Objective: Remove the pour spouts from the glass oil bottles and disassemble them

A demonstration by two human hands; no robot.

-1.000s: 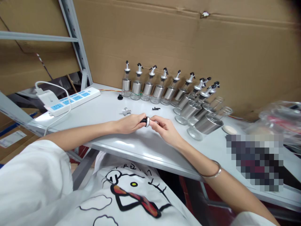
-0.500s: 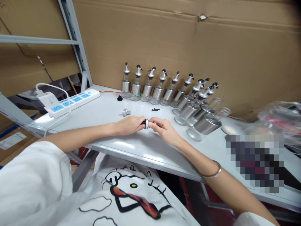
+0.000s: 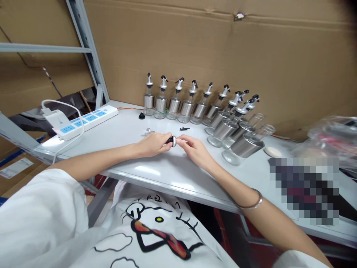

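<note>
My left hand (image 3: pixel 156 144) is closed around the black ribbed stopper of a bottle pourer (image 3: pixel 174 141), just above the table's front part. The pourer lies sideways, its silver collar facing right. At that collar end, my right hand (image 3: pixel 193 148) pinches with thumb and forefinger; its fingertips cover whatever part of the spout is there. Behind my left hand lies a loose silver pourer top (image 3: pixel 148 131), partly hidden by the hand. A small black lever piece (image 3: pixel 184 128) rests beyond the pourer, and a black stopper (image 3: pixel 142 116) sits farther back.
Several glass bottles with steel sleeves and pourers (image 3: pixel 175 105) line the back of the table (image 3: pixel 156 171). Two bottles at right, one nearest me (image 3: pixel 247 143), have open necks. A power strip (image 3: pixel 90 118) lies left; a pale oval object (image 3: pixel 272 152) and plastic bags (image 3: pixel 331 143) are right.
Both hands have risen slightly with the pourer, and more of its black ribbed stopper shows. My right fingers have shifted a little around the silver end.
</note>
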